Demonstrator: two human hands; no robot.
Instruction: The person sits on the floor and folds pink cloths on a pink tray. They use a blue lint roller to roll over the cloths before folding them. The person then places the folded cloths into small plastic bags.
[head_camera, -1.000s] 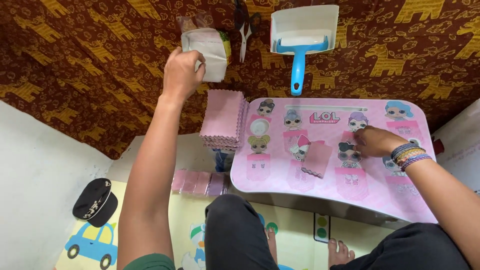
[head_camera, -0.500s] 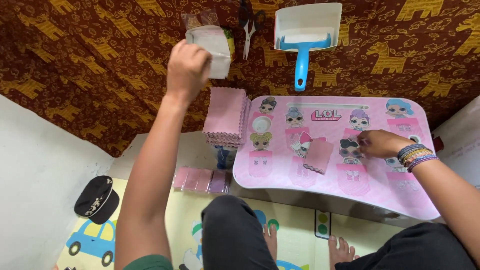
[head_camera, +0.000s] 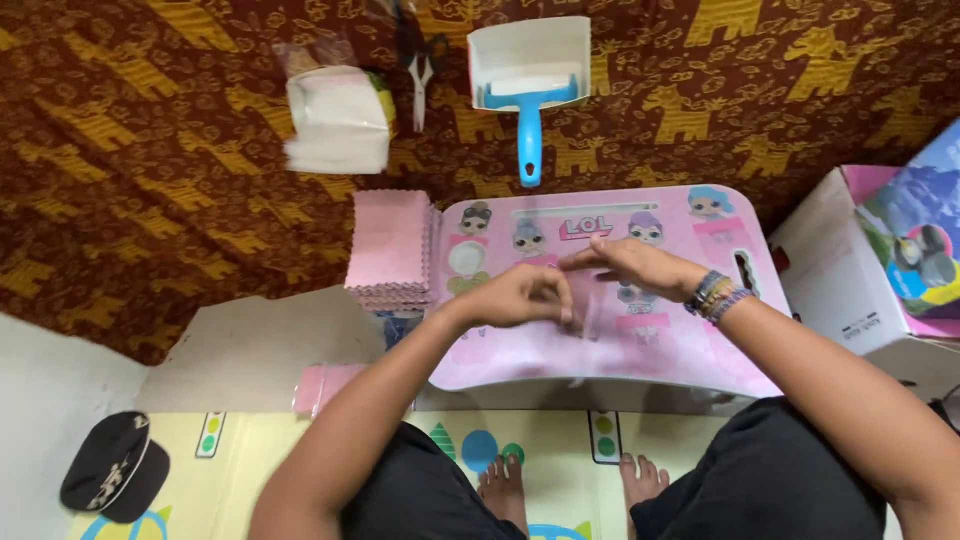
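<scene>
Flanking both hands (head_camera: 580, 285), pink cloth stack (head_camera: 390, 250), blue dustpan (head_camera: 528, 80), cardboard box (head_camera: 870, 260)

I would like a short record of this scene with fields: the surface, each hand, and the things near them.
surface: small pink lap table with cartoon dolls printed on it
left hand: left hand over the table middle, fingers curled, touching the right
right hand: right hand with beaded bracelets at the wrist; whether anything is held cannot be told
left of table: stack of pink cloths
beyond table: white packet, scissors, blue-handled dustpan
floor: black cap
</scene>
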